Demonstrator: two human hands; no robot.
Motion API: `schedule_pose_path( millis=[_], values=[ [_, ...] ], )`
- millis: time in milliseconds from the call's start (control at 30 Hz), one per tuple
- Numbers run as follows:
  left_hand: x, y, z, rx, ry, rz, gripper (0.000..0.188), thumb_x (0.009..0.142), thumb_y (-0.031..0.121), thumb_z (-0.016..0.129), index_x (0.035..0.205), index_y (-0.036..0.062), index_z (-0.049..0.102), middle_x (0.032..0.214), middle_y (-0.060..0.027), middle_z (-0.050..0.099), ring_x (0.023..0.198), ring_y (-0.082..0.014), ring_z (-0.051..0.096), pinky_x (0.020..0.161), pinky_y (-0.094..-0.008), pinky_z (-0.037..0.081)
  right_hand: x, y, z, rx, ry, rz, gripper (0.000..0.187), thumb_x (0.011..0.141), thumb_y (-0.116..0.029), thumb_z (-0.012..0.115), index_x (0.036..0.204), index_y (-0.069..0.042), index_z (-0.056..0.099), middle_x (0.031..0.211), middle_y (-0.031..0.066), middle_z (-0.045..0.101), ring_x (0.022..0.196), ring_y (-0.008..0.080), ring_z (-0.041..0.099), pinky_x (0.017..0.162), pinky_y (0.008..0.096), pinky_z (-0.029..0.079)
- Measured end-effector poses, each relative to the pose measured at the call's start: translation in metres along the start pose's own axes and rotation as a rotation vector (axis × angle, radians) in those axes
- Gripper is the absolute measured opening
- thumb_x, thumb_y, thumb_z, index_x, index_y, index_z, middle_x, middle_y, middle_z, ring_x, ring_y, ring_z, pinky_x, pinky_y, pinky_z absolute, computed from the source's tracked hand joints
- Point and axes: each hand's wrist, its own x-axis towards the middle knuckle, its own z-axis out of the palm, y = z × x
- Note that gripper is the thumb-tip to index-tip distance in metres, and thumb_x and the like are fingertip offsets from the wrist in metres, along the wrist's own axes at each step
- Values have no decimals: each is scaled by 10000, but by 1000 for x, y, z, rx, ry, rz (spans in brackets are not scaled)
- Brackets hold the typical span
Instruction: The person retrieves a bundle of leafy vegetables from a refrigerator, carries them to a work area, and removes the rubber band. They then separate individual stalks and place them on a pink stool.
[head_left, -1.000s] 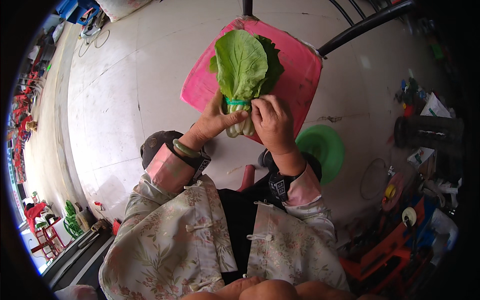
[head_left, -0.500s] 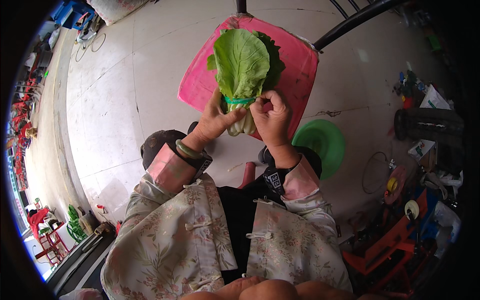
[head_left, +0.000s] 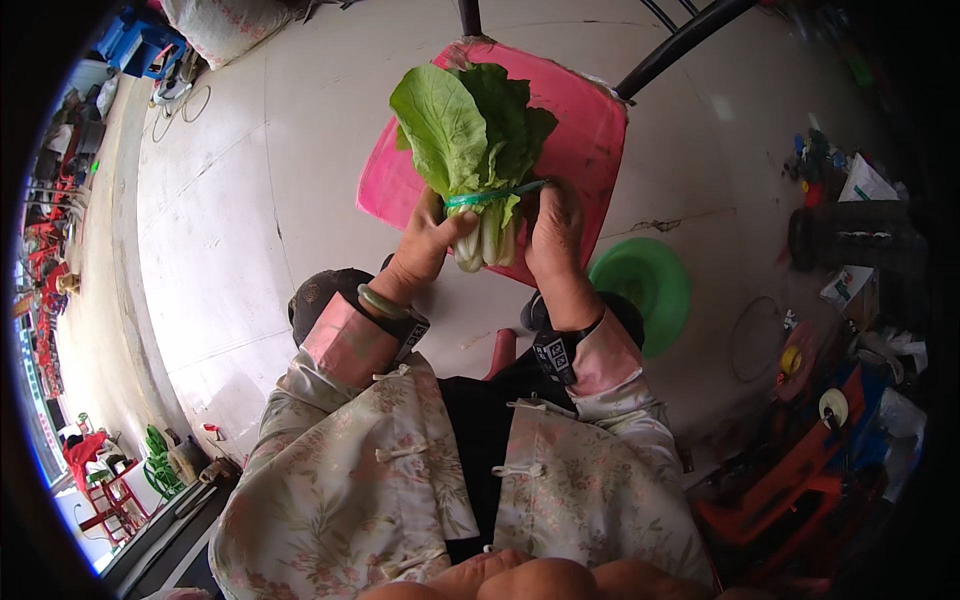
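A bunch of leafy greens (head_left: 442, 130) with pale stalks is held upright over a pink chair seat (head_left: 585, 130). Round its stalks runs a green tie (head_left: 498, 193), drawn out to the right as a taut strand. My left hand (head_left: 424, 246) is closed on the left side of the stalks, thumb across the front just below the tie. At the right, my right hand (head_left: 556, 232) pinches the strand's end between thumb and fingers, beside the bunch. The back of the bunch is hidden.
A green plastic basin (head_left: 655, 295) stands on the floor by my right knee. Dark metal chair bars (head_left: 680, 45) rise behind the seat. Red-orange metal equipment (head_left: 780, 500) and clutter lie at the lower right. A stuffed sack (head_left: 225, 25) is at the far left.
My right hand has moved a little to the right, pulling a strand of the tie out from the stalks. The greens have tilted slightly left and their leaves have spread.
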Motion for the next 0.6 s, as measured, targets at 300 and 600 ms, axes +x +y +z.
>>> schedule_pose_path(
  millis=[300,600],
  values=[
    [-2,-1,-19,-642,-130,-145,597,823,402,553,1266,6,493,1186,-166,586,1027,-282,593,907,-410,483,31,-2,-28,591,177,223,114,885,-95,480,816,-46,556,772,72,573,741,209,560,657,331,470],
    [1,18,-12,144,-127,151,713,831,532,546,1349,53,437,1318,-198,490,1189,-358,484,1006,-497,396,23,11,-29,449,123,504,126,844,-18,445,729,-43,490,670,52,475,572,159,435,520,295,367]
  ],
)
